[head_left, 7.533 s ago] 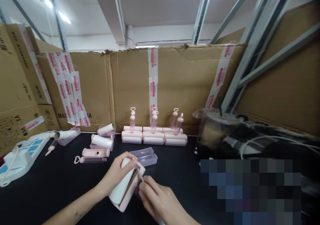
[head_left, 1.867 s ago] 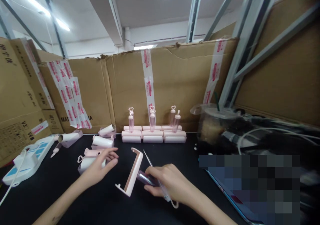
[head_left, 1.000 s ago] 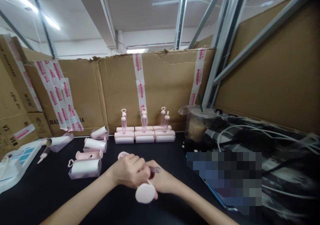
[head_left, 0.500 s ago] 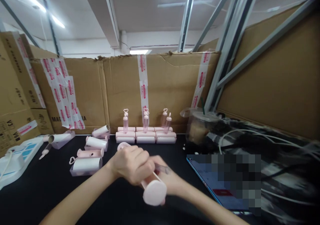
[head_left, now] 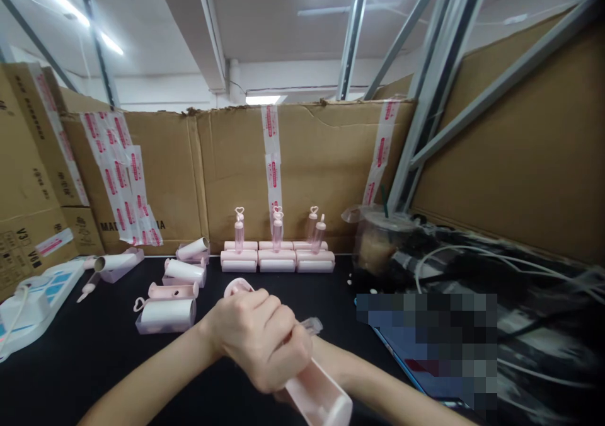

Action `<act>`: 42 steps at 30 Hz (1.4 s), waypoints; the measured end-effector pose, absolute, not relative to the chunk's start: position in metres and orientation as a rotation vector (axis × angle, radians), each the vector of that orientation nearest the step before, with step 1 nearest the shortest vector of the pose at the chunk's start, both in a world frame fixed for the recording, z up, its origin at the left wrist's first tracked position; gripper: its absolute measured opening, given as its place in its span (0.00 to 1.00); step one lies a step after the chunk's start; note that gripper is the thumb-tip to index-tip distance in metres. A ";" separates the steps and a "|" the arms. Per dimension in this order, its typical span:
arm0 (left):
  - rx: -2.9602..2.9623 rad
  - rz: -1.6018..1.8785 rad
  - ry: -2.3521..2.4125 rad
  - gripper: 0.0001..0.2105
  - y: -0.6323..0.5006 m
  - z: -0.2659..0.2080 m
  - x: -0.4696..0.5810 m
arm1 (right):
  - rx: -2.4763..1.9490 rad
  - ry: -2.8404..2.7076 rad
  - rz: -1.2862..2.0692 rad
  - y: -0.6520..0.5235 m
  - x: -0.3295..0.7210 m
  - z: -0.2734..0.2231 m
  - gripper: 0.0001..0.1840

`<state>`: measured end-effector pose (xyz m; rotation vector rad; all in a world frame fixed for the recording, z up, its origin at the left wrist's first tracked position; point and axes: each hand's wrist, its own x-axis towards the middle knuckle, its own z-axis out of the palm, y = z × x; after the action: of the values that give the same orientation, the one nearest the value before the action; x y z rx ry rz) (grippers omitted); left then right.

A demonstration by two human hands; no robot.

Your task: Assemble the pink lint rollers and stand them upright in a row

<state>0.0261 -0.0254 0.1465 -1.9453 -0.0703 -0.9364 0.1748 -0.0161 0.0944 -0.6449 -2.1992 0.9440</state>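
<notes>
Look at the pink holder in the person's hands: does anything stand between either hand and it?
Nothing visible does. The left hand is wrapped around the pink holder, fingers directly on it. The right hand is mostly hidden beneath the left, so its contact with the holder cannot be told.

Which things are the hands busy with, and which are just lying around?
Busy with:
left hand
pink holder
right hand, mostly hidden under the left

Lying around:
white rolls
row of finished pink rollers
iced drink cup
power strip
cables
</notes>
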 end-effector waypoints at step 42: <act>-1.980 -1.113 -0.541 0.17 0.000 0.167 0.001 | -0.646 -2.064 0.728 0.022 0.144 0.145 0.08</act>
<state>0.0009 0.0004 0.1672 -1.9798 -0.5411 -1.1131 0.1438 0.0216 0.1453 -0.6459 -2.0635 0.7283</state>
